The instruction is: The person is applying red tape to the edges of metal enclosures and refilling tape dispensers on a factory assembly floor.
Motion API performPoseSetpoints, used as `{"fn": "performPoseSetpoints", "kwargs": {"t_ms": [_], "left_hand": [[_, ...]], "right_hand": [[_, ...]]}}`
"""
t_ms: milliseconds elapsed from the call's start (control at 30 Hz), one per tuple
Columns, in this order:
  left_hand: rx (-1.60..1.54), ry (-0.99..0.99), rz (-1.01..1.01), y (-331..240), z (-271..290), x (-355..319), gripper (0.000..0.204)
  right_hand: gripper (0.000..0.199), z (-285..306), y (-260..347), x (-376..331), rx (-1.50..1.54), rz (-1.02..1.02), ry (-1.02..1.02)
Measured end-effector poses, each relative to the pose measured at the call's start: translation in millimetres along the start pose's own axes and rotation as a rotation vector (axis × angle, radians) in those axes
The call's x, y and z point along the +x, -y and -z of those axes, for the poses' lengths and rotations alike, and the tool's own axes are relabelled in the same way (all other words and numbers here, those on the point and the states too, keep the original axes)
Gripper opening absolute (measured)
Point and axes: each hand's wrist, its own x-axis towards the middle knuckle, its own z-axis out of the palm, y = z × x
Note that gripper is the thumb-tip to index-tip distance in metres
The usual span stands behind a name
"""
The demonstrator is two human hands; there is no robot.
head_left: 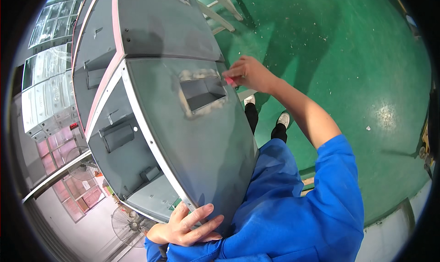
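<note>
A tall grey cabinet [201, 138] was stood upright on a green floor [357, 78], and its broad side panel was seen from above, leaned close against the person's blue jacket [293, 207]. White trim [151, 138] ran along its front edge, with shelves and fittings visible inside on the left. A second cabinet [156, 23] of the same kind was set just behind it.

In the upper part of the panel a rectangular recess [202, 93] was sunk, ringed by pale, rough filler or residue; white flecks of what seemed the same stuff were scattered on the floor beyond.

The left hand [188, 225] was laid on the cabinet's near lower corner, fingers spread and curled over the edge, seemingly so that the panel was steadied against the body while the other hand worked.

The right hand [250, 74] was stretched to the recess's right edge and closed in a pinch on a small pink tool [229, 80], probably a scraper. It was held low and touching the panel beside the residue, apparently to bear on that rim.

Two shoes [268, 110] were planted beside the cabinet's base.
</note>
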Motion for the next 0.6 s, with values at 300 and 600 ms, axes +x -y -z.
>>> {"fn": "performPoseSetpoints", "kwargs": {"t_ms": [300,600], "left_hand": [[-0.008,0.002,0.003,-1,0,2,0.033],[-0.002,-0.004,0.010,-2,2,4,0.032]], "right_hand": [[0.030,6,4,5,-0.003,-0.042,0.071],[0.029,7,9,8,-0.066,-0.142,0.125]]}}
